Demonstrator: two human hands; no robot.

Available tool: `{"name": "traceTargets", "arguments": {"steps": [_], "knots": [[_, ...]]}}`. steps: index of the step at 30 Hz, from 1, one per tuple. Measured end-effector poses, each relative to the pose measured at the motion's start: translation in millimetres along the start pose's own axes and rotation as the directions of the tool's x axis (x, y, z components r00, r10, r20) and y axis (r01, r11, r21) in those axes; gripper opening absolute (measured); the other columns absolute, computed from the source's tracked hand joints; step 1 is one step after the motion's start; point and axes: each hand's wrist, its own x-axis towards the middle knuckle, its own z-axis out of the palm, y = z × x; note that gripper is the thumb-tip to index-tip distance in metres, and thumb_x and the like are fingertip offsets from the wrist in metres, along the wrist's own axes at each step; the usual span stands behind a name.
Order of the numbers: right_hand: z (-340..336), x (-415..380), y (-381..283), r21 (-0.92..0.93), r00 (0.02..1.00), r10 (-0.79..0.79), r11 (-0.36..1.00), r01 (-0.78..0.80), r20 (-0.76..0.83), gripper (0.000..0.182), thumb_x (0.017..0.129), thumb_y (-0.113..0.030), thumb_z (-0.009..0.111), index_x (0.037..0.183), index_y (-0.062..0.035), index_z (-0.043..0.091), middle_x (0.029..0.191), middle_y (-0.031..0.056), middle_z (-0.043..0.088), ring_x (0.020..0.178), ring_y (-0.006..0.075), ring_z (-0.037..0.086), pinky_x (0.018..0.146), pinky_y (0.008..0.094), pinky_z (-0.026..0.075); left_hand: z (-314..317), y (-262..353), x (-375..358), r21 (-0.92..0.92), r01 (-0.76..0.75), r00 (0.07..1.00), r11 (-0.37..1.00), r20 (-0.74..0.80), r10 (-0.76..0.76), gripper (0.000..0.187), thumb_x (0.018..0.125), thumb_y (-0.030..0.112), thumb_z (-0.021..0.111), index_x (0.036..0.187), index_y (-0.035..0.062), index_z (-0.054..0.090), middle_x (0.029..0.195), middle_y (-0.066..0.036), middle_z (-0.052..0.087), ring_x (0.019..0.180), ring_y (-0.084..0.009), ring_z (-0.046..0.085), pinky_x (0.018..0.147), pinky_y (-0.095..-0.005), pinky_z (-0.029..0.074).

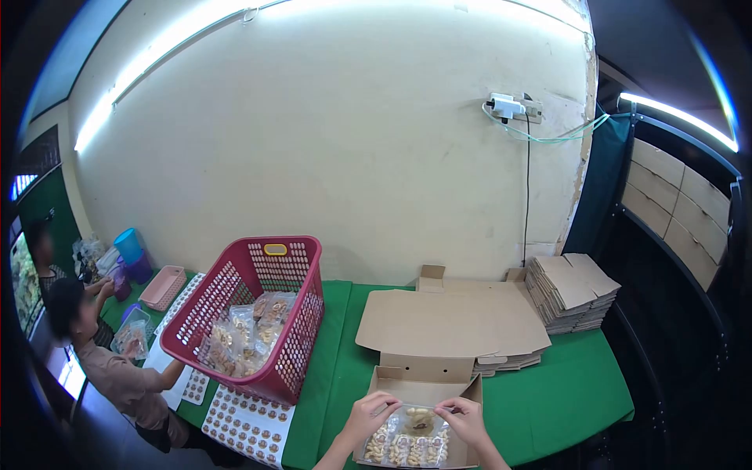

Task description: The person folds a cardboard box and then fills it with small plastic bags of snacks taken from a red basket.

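Observation:
My left hand [368, 415] and my right hand [464, 420] each pinch a top corner of a clear plastic bag [420, 423] with pale, nut-like pieces and a round label. The bag hangs over an open cardboard box [470, 452], overlapping its contents in this view. Several similar clear bags [403, 452] lie side by side in the box. The box's lid [423, 368] stands raised at the back.
Flattened cardboard boxes [454, 319] lie behind the open box, with a taller stack [576, 290] at right. A maroon basket [307, 345] of filled bags stands left, by label sheets [247, 423]. Two people [125, 380] work at the green table's [564, 392] far left.

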Motion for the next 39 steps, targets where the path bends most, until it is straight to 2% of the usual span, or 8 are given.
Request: {"name": "traceTargets", "arguments": {"steps": [7,14,17,21,27,31,35,39], "knots": [[16.6,5.2,15.2,0.022,0.995,-0.095,0.995,0.095,0.001,0.013,0.074,-0.010,0.067,0.080,0.0013,0.064,0.074,0.0058,0.064,0.064,0.0090,0.058,0.057,0.0217,0.048,-19.8,0.3,0.4,0.025,0.053,0.996,0.998,-0.073,-0.051,0.013,0.076,0.010,0.064,0.081,-0.0012,0.062,0.078,-0.009,0.061,0.073,-0.0185,0.060,0.068,-0.0268,0.047],[47.1,5.1,37.3,0.170,0.976,0.123,0.981,-0.092,-0.180,0.015,0.075,-0.011,0.065,0.077,0.0028,0.061,0.068,0.0075,0.063,0.061,0.0100,0.059,0.055,0.0229,0.046,-5.5,-18.9,-22.8,-0.074,0.197,0.979,0.978,-0.036,-0.200,0.047,0.078,0.015,0.064,0.118,0.0025,0.043,0.119,-0.013,0.041,0.109,-0.0231,0.047,0.090,-0.0344,0.040],[52.7,10.4,38.1,0.221,0.969,0.126,0.972,-0.078,-0.214,0.014,0.077,-0.008,0.064,0.080,0.0042,0.059,0.069,0.0059,0.061,0.059,0.0077,0.057,0.053,0.0197,0.045,5.2,-16.5,-16.8,0.214,-0.036,0.999,0.976,-0.001,0.037,0.056,0.077,0.023,0.065,0.122,0.0030,0.039,0.121,-0.016,0.038,0.105,-0.0282,0.048,0.088,-0.0364,0.041],[63.9,11.2,24.6,0.216,0.990,0.048,0.976,-0.019,-0.130,0.017,0.076,-0.009,0.065,0.085,0.0032,0.059,0.080,0.0077,0.061,0.065,0.0092,0.057,0.054,0.0198,0.045,20.9,-7.5,-5.4,0.086,-0.047,0.991,0.995,0.128,0.035,0.061,0.074,0.027,0.067,0.124,0.0048,0.038,0.125,-0.016,0.035,0.101,-0.0312,0.050,0.086,-0.0380,0.041],[54.0,21.9,11.1,-0.135,0.986,-0.149,0.981,0.138,-0.079,0.032,0.068,-0.017,0.072,0.094,-0.0034,0.060,0.089,0.0054,0.057,0.076,0.0141,0.051,0.061,0.0246,0.041,33.6,-28.4,-1.6,-0.003,0.112,0.994,0.994,-0.017,-0.112,0.023,0.083,0.012,0.052,0.103,0.0005,0.052,0.087,-0.014,0.058,0.086,-0.0251,0.058,0.076,-0.0321,0.044],[47.3,24.2,10.5,-0.140,0.925,-0.099,0.989,0.050,-0.368,0.041,0.063,-0.021,0.076,0.097,-0.0050,0.059,0.097,0.0036,0.054,0.078,0.0124,0.048,0.063,0.0241,0.039,43.7,-36.7,-5.7,-0.344,0.295,0.951,0.892,0.016,-0.308,0.016,0.086,0.010,0.049,0.096,-0.0004,0.055,0.085,-0.009,0.060,0.082,-0.0164,0.058,0.074,-0.0267,0.044],[35.3,19.1,45.2,0.123,0.985,0.160,0.981,-0.151,-0.067,0.034,0.069,-0.017,0.073,0.097,-0.0029,0.059,0.096,0.0052,0.058,0.080,0.0094,0.051,0.065,0.0228,0.040,50.7,-49.3,-7.8,-0.635,0.458,0.882,0.622,0.234,-0.410,0.016,0.085,0.012,0.054,0.095,-0.0005,0.057,0.086,-0.004,0.060,0.081,-0.0082,0.055,0.074,-0.0226,0.043],[36.5,5.5,47.1,0.343,0.971,0.176,0.913,-0.222,0.159,0.019,0.075,-0.008,0.067,0.093,-0.0014,0.062,0.086,0.0055,0.061,0.081,0.0100,0.055,0.072,0.0229,0.041,37.2,-44.5,-0.5,-0.445,0.503,0.851,0.741,0.402,-0.337,0.017,0.081,0.014,0.061,0.091,0.0006,0.061,0.084,-0.003,0.061,0.080,-0.0084,0.055,0.074,-0.0225,0.043]]}}
